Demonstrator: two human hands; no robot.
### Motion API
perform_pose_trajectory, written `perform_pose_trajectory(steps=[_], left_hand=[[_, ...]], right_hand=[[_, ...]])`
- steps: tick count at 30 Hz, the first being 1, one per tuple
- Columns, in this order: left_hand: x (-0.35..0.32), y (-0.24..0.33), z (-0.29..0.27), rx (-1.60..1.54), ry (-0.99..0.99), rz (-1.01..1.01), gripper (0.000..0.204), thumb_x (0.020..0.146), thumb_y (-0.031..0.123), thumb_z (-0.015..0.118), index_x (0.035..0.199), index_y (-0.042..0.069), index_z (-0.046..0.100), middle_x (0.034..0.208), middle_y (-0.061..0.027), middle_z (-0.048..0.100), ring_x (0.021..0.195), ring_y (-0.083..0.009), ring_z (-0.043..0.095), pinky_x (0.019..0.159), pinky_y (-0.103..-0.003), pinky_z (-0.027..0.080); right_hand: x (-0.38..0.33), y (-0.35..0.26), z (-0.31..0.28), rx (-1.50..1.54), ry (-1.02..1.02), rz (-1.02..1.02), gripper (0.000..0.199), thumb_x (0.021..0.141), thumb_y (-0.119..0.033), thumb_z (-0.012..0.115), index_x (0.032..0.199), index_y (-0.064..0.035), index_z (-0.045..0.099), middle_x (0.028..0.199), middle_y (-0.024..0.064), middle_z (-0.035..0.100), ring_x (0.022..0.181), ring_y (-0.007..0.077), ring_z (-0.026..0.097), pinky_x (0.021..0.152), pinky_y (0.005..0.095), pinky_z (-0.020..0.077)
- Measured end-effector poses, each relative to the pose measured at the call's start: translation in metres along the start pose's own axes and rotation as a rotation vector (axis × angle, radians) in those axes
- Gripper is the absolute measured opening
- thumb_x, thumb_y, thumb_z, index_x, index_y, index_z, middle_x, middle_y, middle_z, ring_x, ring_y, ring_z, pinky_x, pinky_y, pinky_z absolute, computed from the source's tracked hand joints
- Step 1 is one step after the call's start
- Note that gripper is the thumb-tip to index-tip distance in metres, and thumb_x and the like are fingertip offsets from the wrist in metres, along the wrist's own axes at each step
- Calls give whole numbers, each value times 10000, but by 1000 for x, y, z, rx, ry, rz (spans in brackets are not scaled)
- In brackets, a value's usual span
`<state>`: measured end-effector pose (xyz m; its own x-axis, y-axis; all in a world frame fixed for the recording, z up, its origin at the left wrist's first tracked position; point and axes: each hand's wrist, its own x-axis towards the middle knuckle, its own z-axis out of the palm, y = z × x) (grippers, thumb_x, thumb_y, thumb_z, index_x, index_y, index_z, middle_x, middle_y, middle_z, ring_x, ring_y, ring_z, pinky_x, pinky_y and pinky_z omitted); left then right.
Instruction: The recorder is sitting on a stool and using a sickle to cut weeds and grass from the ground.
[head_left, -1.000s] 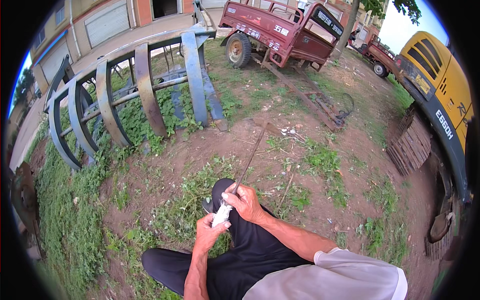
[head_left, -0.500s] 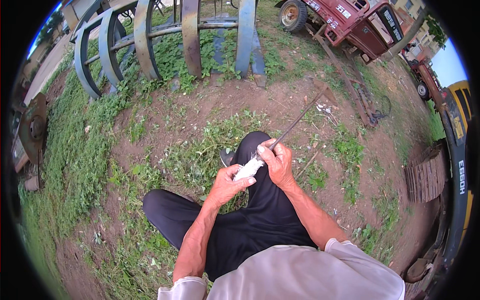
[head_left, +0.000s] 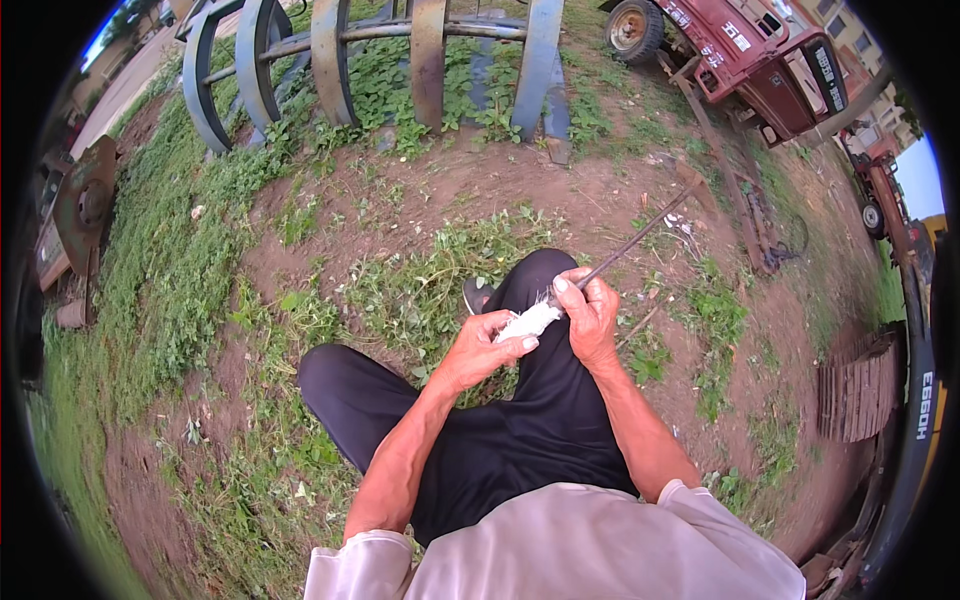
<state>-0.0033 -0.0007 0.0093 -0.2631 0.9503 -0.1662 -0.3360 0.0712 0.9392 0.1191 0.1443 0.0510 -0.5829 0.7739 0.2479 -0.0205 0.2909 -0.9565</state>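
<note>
My left hand [head_left: 478, 352] is closed around a frayed white bundle [head_left: 530, 322], which looks like cloth or fibre, with loose strands at its far end. In my right hand [head_left: 592, 318], the thumb and fingers pinch the near end of a thin dark hoe [head_left: 632, 243] right beside the bundle. Its rod slants away up and to the right, and its flat rusty blade [head_left: 697, 182] is by the bare soil. Whether the rod runs inside the white bundle is hidden by my fingers. Both hands are above my raised right knee [head_left: 545, 275].
Curved metal ribs on a frame [head_left: 430, 60] stand ahead over weeds. A red three-wheeled truck [head_left: 755, 55] is at the far right, with rusty metal bars [head_left: 735, 170] below it. Machine tracks [head_left: 860, 390] lie right, a rusty machine part [head_left: 85, 205] left. Pulled weeds [head_left: 440, 275] lie before me.
The view has shifted slightly, so the scene sits further right. My right hand has slid a little along the rod, away from the bundle; both hands keep their grip.
</note>
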Motion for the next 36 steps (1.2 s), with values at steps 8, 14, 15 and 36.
perform_pose_trajectory(steps=[8,14,15,36], left_hand=[[0,-3,-5,-55,-48,44,345,914,323,724,1036,7,654,855,-19,642,718,-80,587,616,-253,488],[1,-1,-3,-80,-53,49,363,927,362,700,1039,19,663,865,-5,645,734,-71,580,619,-250,494],[0,1,-2,-90,-43,42,368,922,389,706,1015,34,669,851,15,633,724,-58,559,604,-239,477],[1,-1,-4,-73,-38,57,267,877,217,779,1024,8,702,813,12,659,689,-50,574,600,-234,456]], right_hand=[[-1,-1,1,-2,11,4,258,921,-236,666,862,15,645,688,27,612,649,92,554,598,273,448],[0,-3,1,11,21,23,272,912,-249,671,867,18,651,693,29,614,652,94,551,602,275,447],[1,-4,0,3,20,21,274,912,-252,671,868,18,652,695,29,615,651,94,550,601,275,446],[0,-7,2,1,24,-8,232,933,-210,623,889,18,631,709,24,594,645,90,522,598,270,426]])
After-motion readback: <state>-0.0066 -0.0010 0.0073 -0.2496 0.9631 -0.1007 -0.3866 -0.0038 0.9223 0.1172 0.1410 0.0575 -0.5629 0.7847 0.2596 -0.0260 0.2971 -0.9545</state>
